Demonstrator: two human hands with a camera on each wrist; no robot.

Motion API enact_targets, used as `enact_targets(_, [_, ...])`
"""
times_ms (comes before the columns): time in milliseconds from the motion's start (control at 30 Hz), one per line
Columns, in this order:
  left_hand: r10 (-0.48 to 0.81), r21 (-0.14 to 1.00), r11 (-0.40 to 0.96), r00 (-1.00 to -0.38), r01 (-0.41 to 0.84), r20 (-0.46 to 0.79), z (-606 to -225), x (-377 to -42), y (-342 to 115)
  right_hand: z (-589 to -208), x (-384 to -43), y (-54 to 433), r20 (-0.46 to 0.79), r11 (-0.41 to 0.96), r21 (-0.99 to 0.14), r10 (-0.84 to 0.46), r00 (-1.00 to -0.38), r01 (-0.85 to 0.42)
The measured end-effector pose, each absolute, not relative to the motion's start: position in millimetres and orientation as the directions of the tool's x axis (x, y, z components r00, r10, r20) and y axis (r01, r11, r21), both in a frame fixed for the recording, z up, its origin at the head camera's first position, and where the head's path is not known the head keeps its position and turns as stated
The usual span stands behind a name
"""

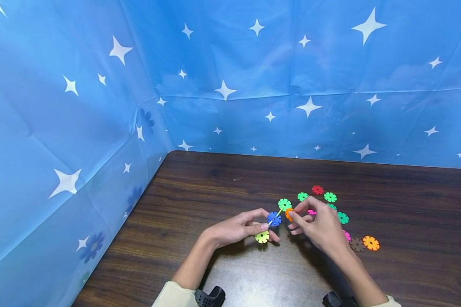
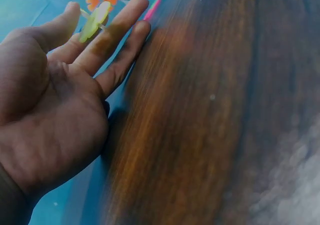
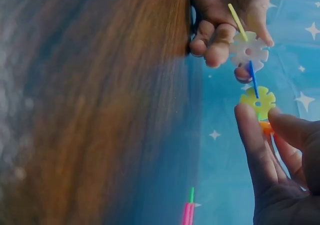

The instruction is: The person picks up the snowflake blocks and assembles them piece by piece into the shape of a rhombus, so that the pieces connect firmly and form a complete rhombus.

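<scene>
The left hand [image 1: 236, 229] has its grip closed lightly, thumb and a finger pinching a chain of notched plastic discs at the white disc [image 3: 249, 51], while its other fingers reach out loosely. The chain is held up over the dark wood-grain counter [image 1: 157, 204]: a yellow-green disc [image 1: 262, 237] at the near end, then the white one (almost edge-on from the head view), a blue disc [image 1: 274, 219], a yellow disc [image 3: 258, 103] and a light green disc [image 1: 284, 204] at the far end, each set crosswise to its neighbour.

The right hand [image 1: 322, 226] pinches an orange disc [image 1: 288, 214] between thumb and forefinger, right by the light green disc; whether the two are slotted together, I cannot tell.

Beyond and beside the right hand lie loose discs, among them a red disc [image 1: 317, 189], several green ones, pink ones, a brown disc [image 1: 357, 244] and, just beside it, a second orange disc [image 1: 371, 243]. A blue backdrop [image 1: 253, 64] with white stars stands behind.
</scene>
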State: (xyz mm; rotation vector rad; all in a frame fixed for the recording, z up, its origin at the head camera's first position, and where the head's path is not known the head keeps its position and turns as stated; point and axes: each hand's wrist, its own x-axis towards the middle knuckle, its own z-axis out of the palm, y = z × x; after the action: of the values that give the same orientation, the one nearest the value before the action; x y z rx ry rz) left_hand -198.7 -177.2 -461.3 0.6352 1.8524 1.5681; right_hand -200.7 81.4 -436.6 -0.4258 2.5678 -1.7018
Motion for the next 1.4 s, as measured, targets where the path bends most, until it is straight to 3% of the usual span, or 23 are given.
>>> enact_targets(300, [0.722,0.982,0.189,-0.678,0.002,-0.137,-464,-201,-178,-438,-205,86,0.133,0.423,-0.867,-0.311,-0.941,-0.263])
enact_targets(467, [0.736,0.982,0.186,-0.667,0.031,-0.118,-465,-201,-180,-440,-208,92,0.122,0.323,-0.904,-0.431,-0.894,-0.279])
enact_targets(633, [0.739,0.977,0.205,-0.663,0.051,-0.121,-464,-200,-181,-440,-208,94,0.117,0.310,-0.896,-0.527,-0.842,-0.318])
enact_targets(1400, [0.733,0.981,0.193,-0.669,0.028,-0.125,-461,-199,-178,-444,-203,88,0.196,0.382,-0.830,-0.484,-0.853,-0.407])
